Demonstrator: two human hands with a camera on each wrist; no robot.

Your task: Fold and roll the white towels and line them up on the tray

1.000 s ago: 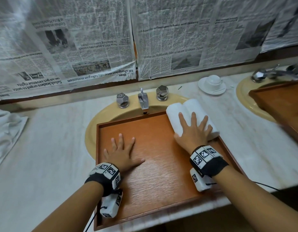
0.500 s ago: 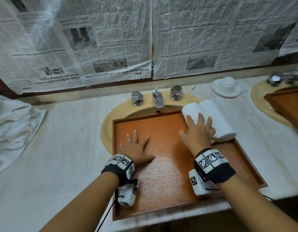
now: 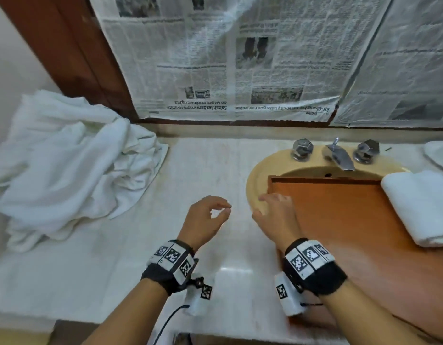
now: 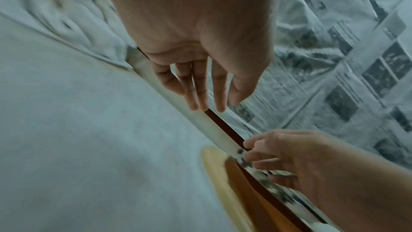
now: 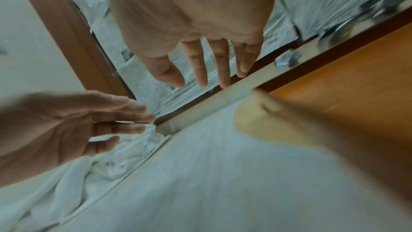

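Towels come in two lots, both placed here against the wooden tray (image 3: 339,220) that sits across the yellow sink (image 3: 255,185). Two rolled towels (image 3: 421,207) lie side by side on the tray's right end, touching each other, their near ends reaching past its right rim. A loose heap of unfolded white towels (image 3: 66,165) lies on the bench (image 3: 203,168) well to the left of the tray, against the back wall; part of the heap droops over the bench's left edge.

Left of the tray, above bare bench, hangs the left hand (image 3: 205,217), holding nothing, its fingers loosely curled with the thumb tip near the forefinger. The left wrist view shows its fingers (image 4: 200,91) hanging fairly straight and close together. The right hand (image 3: 275,217) is over the tray's left rim and the sink's edge, also holding nothing, fingers relaxed and slightly spread; the pictures are blurred, so whether it touches the tray cannot be told.

Behind the tray stand a chrome faucet (image 3: 338,156) and two faceted knobs (image 3: 301,149). Newspaper sheets (image 3: 227,66) cover the wall above the bench. A white saucer (image 3: 439,155) shows at the far right, beyond the tray's back corner.
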